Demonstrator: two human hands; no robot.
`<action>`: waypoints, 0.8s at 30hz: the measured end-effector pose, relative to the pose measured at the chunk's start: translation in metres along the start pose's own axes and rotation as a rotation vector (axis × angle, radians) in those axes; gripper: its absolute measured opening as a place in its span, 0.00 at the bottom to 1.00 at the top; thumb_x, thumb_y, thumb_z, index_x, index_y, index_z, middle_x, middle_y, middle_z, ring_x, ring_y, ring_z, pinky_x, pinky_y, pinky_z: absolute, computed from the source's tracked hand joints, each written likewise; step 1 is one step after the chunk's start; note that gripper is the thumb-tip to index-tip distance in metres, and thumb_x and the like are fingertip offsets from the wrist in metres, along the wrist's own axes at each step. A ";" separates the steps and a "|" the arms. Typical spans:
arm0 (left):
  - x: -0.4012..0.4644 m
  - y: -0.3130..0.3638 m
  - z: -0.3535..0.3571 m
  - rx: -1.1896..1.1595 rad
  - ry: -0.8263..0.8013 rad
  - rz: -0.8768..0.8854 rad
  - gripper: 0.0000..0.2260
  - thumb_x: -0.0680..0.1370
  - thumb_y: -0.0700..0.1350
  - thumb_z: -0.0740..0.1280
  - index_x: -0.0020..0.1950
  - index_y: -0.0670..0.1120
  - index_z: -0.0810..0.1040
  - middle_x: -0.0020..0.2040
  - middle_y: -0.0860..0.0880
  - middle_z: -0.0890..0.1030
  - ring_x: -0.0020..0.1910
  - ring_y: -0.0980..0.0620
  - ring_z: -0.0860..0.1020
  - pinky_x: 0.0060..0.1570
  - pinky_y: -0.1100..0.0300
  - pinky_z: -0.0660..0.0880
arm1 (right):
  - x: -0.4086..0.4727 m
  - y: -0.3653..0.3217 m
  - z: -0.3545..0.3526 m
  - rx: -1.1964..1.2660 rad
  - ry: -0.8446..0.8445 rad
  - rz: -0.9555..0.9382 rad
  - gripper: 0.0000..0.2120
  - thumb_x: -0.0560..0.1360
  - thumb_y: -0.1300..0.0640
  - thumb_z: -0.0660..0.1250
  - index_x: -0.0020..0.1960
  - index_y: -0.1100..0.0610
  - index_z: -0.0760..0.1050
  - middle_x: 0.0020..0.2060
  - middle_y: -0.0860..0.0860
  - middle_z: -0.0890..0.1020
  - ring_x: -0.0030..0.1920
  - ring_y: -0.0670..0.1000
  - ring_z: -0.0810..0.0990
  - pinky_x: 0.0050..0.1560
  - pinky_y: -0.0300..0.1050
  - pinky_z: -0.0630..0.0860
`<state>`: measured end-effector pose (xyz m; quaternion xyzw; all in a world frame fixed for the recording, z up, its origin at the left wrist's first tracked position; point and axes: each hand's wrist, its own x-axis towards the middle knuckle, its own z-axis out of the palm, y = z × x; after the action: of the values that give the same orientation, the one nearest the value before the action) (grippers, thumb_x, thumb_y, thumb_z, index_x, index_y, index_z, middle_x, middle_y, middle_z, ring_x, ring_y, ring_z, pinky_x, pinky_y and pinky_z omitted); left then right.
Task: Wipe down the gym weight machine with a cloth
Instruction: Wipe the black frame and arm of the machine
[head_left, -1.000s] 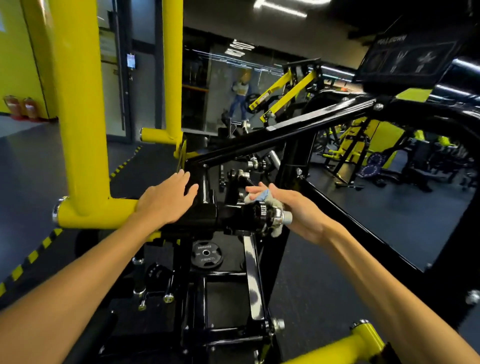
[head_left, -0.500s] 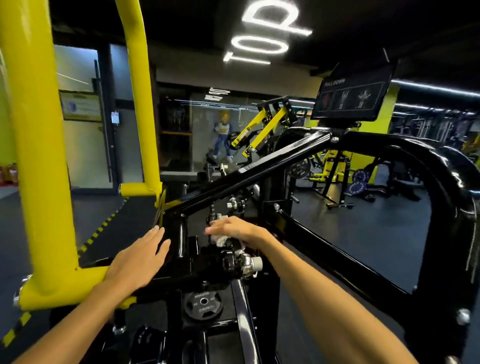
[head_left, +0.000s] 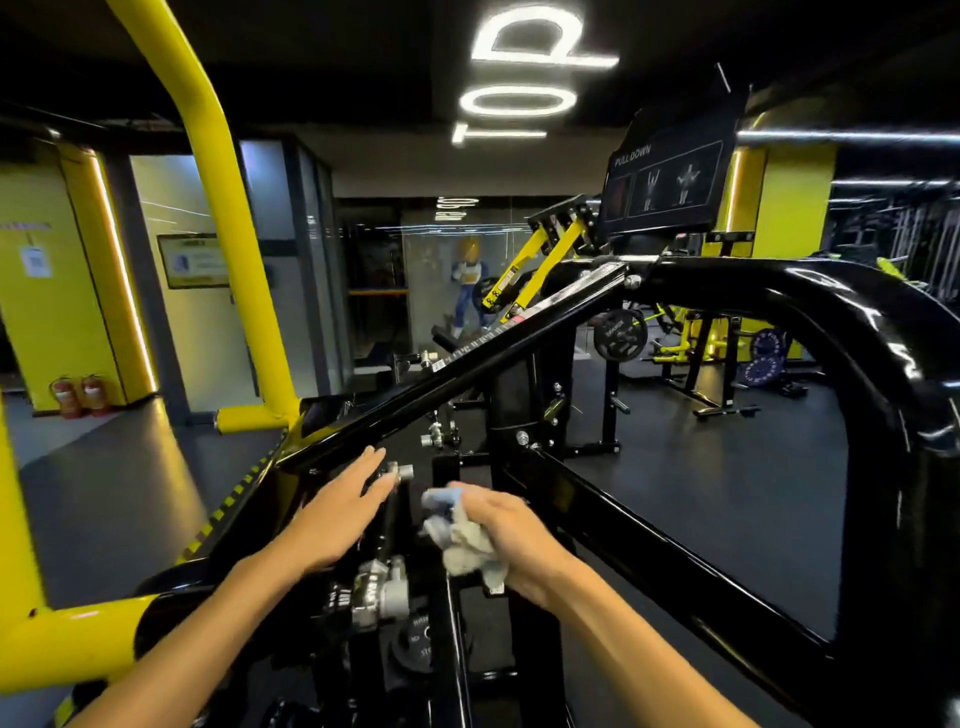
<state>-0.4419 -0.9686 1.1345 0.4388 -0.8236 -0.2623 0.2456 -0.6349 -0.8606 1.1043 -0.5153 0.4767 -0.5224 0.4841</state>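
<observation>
The soft, light cloth (head_left: 460, 540) is bunched in the curled right hand (head_left: 511, 540), while at nine o'clock the left hand (head_left: 337, 512) is laid flat, fingers straight, on the rigid black frame (head_left: 467, 364).

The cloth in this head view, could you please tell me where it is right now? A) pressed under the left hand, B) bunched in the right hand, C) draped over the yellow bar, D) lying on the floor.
B: the cloth is bunched up in the curled fingers of the right hand, while the left hand lies flat with straight fingers on the black machine frame.
</observation>
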 end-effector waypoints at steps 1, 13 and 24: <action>0.009 0.010 0.007 -0.017 -0.035 -0.005 0.27 0.85 0.54 0.58 0.82 0.51 0.55 0.82 0.55 0.52 0.81 0.54 0.54 0.76 0.59 0.51 | -0.012 -0.003 -0.019 -0.028 0.045 -0.057 0.16 0.81 0.52 0.63 0.62 0.60 0.78 0.41 0.55 0.76 0.30 0.50 0.70 0.27 0.45 0.54; 0.043 0.026 0.029 0.380 -0.422 -0.025 0.34 0.84 0.53 0.62 0.83 0.48 0.46 0.83 0.48 0.41 0.81 0.52 0.39 0.77 0.58 0.39 | 0.036 0.082 -0.157 -1.448 0.473 -0.030 0.31 0.81 0.45 0.46 0.78 0.60 0.61 0.71 0.62 0.75 0.67 0.65 0.78 0.58 0.65 0.80; 0.053 0.007 0.032 0.413 -0.422 -0.062 0.38 0.75 0.66 0.59 0.82 0.60 0.48 0.83 0.56 0.44 0.82 0.50 0.39 0.79 0.39 0.44 | 0.114 0.080 -0.115 -1.530 0.628 0.115 0.35 0.84 0.44 0.40 0.80 0.68 0.53 0.69 0.65 0.74 0.64 0.62 0.77 0.61 0.55 0.75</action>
<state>-0.4922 -1.0036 1.1248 0.4403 -0.8786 -0.1818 -0.0335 -0.7487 -0.9809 1.0320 -0.5073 0.8390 -0.1479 -0.1298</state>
